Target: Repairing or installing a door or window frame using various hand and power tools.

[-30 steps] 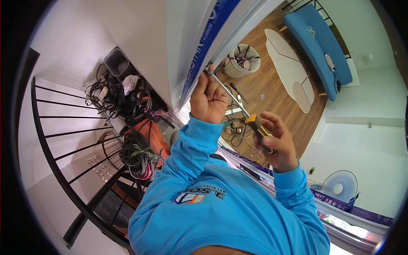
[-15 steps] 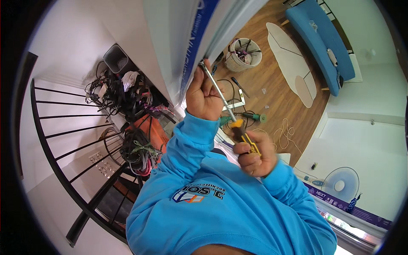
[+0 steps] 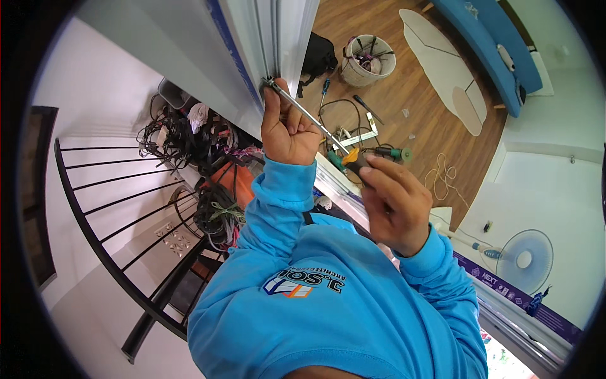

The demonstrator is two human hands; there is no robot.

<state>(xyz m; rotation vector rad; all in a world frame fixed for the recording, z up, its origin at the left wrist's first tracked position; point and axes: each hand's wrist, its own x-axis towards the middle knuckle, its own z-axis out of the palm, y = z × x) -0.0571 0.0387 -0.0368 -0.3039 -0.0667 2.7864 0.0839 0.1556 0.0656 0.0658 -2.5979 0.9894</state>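
Note:
My right hand is closed round the dark and yellow handle of a screwdriver. Its long metal shaft slants up to the left, across the front of my left hand. There the tip meets a small metal fitting at the edge of a white door or window frame. Thumb and finger of my left hand pinch at the fitting, close to the tip; its other fingers are curled. Blue printed film runs along the frame. The exact contact at the tip is too small to make out.
On the wooden floor are a white bucket of tools, a black bag, a green power tool and a white square. To the left, tangled black cables lie near a black railing. A fan stands right.
The view has shifted, and the frame and both hands appear farther left or higher. My right hand's fingers have changed their hold on the screwdriver handle, with the back of the hand now uppermost.

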